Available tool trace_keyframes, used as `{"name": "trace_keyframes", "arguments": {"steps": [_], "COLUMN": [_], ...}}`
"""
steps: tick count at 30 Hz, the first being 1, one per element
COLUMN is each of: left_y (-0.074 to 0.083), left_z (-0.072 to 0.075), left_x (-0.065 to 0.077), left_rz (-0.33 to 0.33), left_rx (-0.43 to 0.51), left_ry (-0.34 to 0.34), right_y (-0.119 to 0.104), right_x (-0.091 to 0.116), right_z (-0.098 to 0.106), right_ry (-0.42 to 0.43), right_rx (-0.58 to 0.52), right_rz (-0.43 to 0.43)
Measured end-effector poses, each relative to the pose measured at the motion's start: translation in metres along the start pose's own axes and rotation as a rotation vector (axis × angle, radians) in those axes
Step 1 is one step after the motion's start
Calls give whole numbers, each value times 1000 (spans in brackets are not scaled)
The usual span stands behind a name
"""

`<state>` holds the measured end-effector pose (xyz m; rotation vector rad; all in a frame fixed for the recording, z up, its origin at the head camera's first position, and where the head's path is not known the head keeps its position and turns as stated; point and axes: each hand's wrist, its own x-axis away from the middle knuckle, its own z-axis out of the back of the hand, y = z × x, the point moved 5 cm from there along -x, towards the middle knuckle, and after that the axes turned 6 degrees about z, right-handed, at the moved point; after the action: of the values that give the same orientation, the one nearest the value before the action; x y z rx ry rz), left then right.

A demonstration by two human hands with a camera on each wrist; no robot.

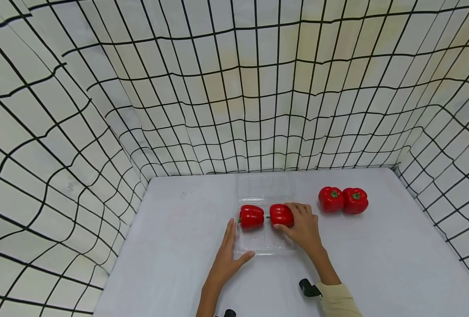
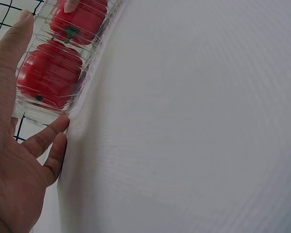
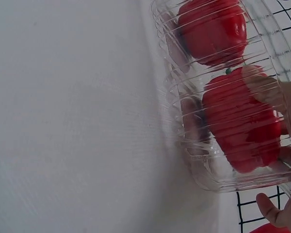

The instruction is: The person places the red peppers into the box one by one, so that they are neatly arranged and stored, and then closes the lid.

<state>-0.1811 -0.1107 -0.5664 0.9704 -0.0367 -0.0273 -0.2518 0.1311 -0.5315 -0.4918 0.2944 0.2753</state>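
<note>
Head view: only 1 faint gray mark point(image 1: 70, 186) that could be writing. It's on the white wall point(image 1: 62, 178) on the L side, behind the black net point(image 1: 236, 29). Looks a bit like a "W", but it's v. small & blurry, so can't tell if it's a letter or just a smudge. L & R wrist views: no words, nos. or signs to read.

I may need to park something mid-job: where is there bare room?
The table is bare left of the left hand and clear container, and right of the right hand, in front of the two loose peppers. The container's near part is bare too. It's crowded around the two peppers in the container.
</note>
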Motion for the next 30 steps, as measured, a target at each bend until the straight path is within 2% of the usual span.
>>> {"name": "trace_keyframes", "arguments": {"steps": [8, 14, 19, 30], "left_y": [1, 1, 0, 3], "left_z": [1, 0, 1, 1], "left_x": [1, 1, 1, 1], "left_rz": [16, 21, 26, 31], "left_rx": [-10, -5, -16, -15], "left_ry": [-11, -17, -20, -20], "right_y": [-1, 3, 4, 2], "right_x": [1, 4, 7, 6], "right_z": [1, 1, 1, 6], "right_ry": [3, -44, -65, -52], "right_rx": [-32, -86, -111, -94], "right_rz": [-4, -28, -7, -25]}}
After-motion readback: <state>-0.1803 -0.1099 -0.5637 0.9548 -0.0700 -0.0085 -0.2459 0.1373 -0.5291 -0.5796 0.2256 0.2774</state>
